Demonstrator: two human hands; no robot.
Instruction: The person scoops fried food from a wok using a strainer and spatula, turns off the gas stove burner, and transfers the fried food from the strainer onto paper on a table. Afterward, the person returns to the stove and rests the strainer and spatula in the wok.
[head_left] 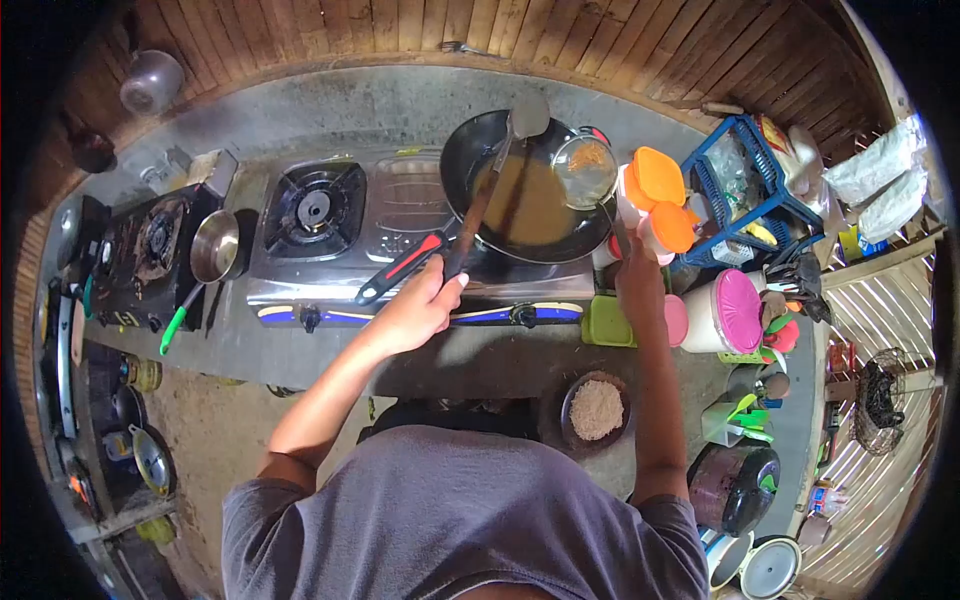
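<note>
Left hand (428,303): wrapped round the long handle of a spatula (481,212), its blade near the far rim of a wok (462,150).
Right hand (638,262): holding a strainer (590,185) by its handle.
Strainer: at the wok's right side, orange-brown bits (587,154) inside — whether it touches the rim is unclear.
Wok: on the stove (408,190), holding brown liquid (540,205).
Risk: tilting the strainer could drop bits; bumping the jutting wok handle (402,268) could spill liquid.

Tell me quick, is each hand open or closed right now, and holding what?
Left hand: closed, holding the spatula by its handle.
Right hand: closed, holding the strainer by its handle.
</note>
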